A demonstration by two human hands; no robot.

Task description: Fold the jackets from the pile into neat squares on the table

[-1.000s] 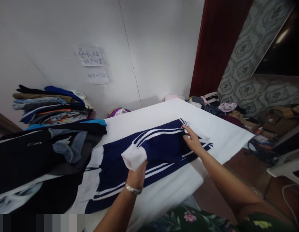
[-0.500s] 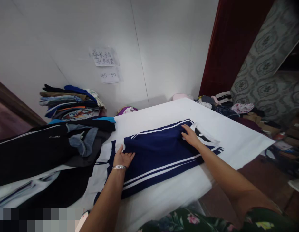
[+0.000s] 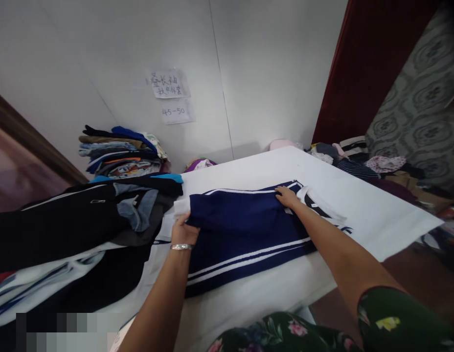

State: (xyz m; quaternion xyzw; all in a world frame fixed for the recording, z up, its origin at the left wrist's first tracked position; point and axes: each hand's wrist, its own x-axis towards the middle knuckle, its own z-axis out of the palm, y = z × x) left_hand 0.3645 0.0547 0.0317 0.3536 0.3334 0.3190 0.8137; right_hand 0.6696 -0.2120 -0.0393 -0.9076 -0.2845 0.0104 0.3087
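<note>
A navy long-sleeved top (image 3: 245, 220) with white stripes and a white collar lies folded lengthwise on the white tabletop, its collar to the right. My left hand (image 3: 185, 231) is closed on the sleeve end by its white cuff (image 3: 182, 207), at the left end of the top. Near the collar, my right hand (image 3: 286, 197) has its fingers closed over the upper striped edge. The fingertips of that hand are partly hidden against the cloth. Below the left cuff, more white trim of the garment lies partly behind my left forearm.
Left of the top lies a heap of dark clothes (image 3: 65, 210) with a denim piece (image 3: 139, 210). Behind it stands a stack of folded clothes (image 3: 120, 151) against the wall. Handwritten paper signs (image 3: 170, 84) hang above. More clothes (image 3: 359, 161) lie beyond the table's right edge.
My left hand has gone from open fingers to a grip on the sleeve end, which now lies straighter along the top. My right hand's fingers have drawn together. The view has shifted slightly.
</note>
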